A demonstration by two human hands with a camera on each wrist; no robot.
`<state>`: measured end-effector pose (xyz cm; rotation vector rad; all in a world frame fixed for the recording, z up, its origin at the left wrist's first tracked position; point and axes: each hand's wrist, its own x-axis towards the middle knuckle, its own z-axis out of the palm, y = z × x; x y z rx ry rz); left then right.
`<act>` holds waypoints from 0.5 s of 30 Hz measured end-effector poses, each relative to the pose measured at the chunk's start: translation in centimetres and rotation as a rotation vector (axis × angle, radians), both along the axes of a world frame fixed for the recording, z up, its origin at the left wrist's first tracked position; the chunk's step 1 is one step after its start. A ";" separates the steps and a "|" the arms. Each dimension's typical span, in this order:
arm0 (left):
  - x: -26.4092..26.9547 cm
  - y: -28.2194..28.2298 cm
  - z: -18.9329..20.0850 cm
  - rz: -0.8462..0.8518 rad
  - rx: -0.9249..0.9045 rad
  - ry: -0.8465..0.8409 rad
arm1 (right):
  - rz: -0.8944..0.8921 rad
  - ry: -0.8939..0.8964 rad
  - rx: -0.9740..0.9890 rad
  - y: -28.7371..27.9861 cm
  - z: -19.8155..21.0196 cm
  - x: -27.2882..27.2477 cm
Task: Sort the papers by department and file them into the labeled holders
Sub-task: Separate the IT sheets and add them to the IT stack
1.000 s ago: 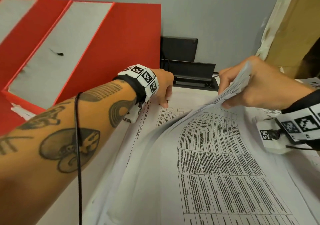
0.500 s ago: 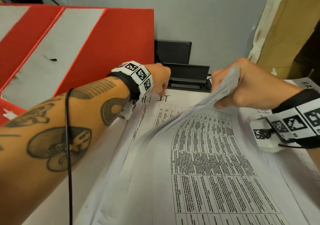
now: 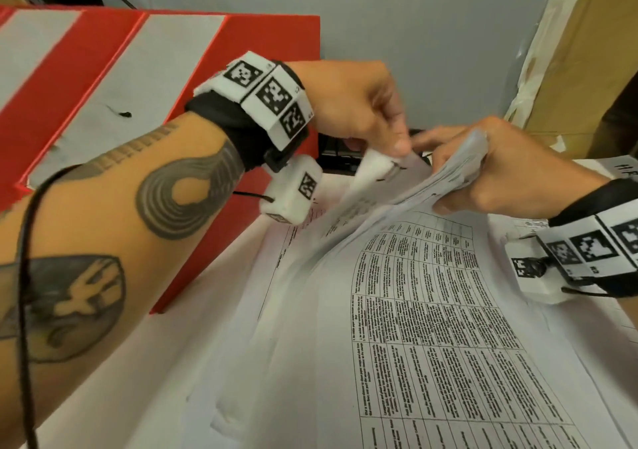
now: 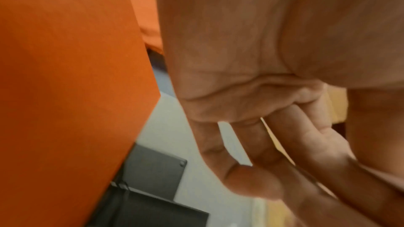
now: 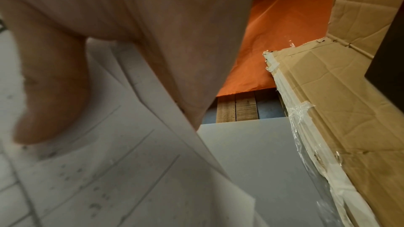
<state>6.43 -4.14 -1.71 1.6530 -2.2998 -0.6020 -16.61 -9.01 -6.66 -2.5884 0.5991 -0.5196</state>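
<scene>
The grip of the right hand (image 3: 511, 176) is clenched on the lifted top edge of a bundle of papers (image 3: 459, 169), thumb under and fingers over, while the left hand (image 3: 359, 110) pinches the corner of a single sheet (image 3: 373, 169) just beside that bundle, between thumb and fingertips. The rest of the pile (image 3: 431, 328) lies flat on the surface, beside the red holders (image 3: 221, 145) at the left. To do this step well, I would peel that one sheet clear, read its department heading, and keep the bundle fanned so nothing slips or creases.
</scene>
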 end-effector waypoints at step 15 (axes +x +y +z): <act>2.3 -3.9 -7.7 0.264 0.114 -0.430 | 0.132 0.000 0.057 -0.1 0.4 -0.4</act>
